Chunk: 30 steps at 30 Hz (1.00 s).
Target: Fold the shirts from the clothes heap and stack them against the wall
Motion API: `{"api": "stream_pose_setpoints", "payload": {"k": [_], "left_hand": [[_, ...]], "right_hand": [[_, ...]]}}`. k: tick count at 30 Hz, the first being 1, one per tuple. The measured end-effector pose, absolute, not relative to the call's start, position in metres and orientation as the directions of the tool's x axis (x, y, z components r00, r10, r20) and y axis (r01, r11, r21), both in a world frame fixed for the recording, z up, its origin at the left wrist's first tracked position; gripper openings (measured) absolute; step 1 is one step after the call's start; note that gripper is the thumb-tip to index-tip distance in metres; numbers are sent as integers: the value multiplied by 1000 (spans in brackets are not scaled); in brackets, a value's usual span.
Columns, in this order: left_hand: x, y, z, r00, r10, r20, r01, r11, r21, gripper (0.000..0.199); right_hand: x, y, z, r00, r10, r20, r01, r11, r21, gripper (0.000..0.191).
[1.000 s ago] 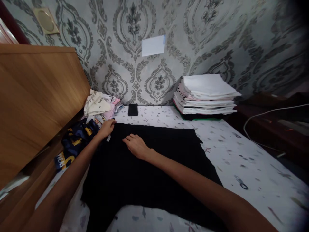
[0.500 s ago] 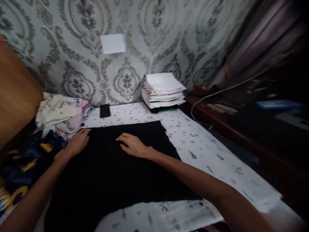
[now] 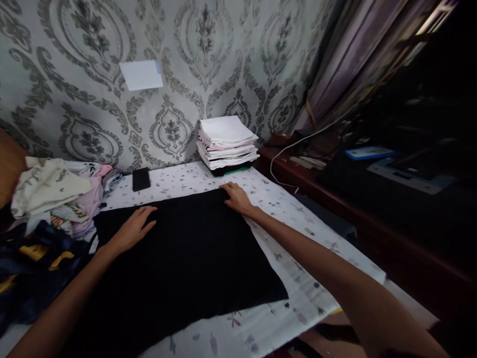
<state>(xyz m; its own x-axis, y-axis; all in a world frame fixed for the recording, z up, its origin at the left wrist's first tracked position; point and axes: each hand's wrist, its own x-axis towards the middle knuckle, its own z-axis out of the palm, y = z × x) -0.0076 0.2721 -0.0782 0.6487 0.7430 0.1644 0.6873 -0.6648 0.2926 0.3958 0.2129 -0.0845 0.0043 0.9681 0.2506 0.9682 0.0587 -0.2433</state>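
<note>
A black cloth (image 3: 186,258), possibly a garment, lies spread over the white printed table cover (image 3: 305,248). On its upper left part rests my left hand (image 3: 136,227), palm down with the fingers stretched out. My right hand (image 3: 238,199) touches the cloth's far right corner, fingers extended over the edge and apart from the thumb. Neither hand lifts the cloth. Its near left part runs down under my left forearm, where dark fabric hides the outline.
A folded stack of mostly white clothes (image 3: 227,144) stands by the wall. A black phone (image 3: 141,179) lies at the back. Rumpled light clothes (image 3: 52,189) and a dark blue and yellow garment (image 3: 40,258) heap up on the left. A white cable (image 3: 276,174) hangs at the right.
My right hand has moved from the cloth's middle to its far right corner. My left hand has shifted inward from the far left corner onto the cloth. The view has turned right.
</note>
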Motion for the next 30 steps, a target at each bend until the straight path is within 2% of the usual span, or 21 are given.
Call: {"api": "stream_pose_setpoints", "payload": {"k": [3,5,8,12,18,22,26,30], "left_hand": [[-13,275,-85,641,749,170,694,-659,289,49],[-17,275,-91,622,757,198,707,-652,274,50],[-19,275,-98,594,772,226,736,-635,236,52],[-17,274,-100,584,784,210,766,-618,176,53],[-15,273,-96,586,794,160,784,-606,136,54],[-17,273,-97,595,785,172,774,-617,140,52],[-16,273,-98,588,788,183,778,-613,137,51],[-16,273,-98,587,787,190,779,-613,133,52]], "right_hand": [[404,234,-91,60,961,270,937,39,-348,60],[410,245,-93,72,959,275,919,43,-391,49],[419,255,-94,49,961,272,906,72,-418,30],[428,256,-94,60,956,289,900,73,-429,22],[433,254,-96,78,949,307,908,60,-415,20],[434,245,-93,72,947,312,912,64,-405,32],[435,225,-87,-81,925,371,930,204,-307,50],[438,208,-83,-272,896,350,915,354,-196,42]]}}
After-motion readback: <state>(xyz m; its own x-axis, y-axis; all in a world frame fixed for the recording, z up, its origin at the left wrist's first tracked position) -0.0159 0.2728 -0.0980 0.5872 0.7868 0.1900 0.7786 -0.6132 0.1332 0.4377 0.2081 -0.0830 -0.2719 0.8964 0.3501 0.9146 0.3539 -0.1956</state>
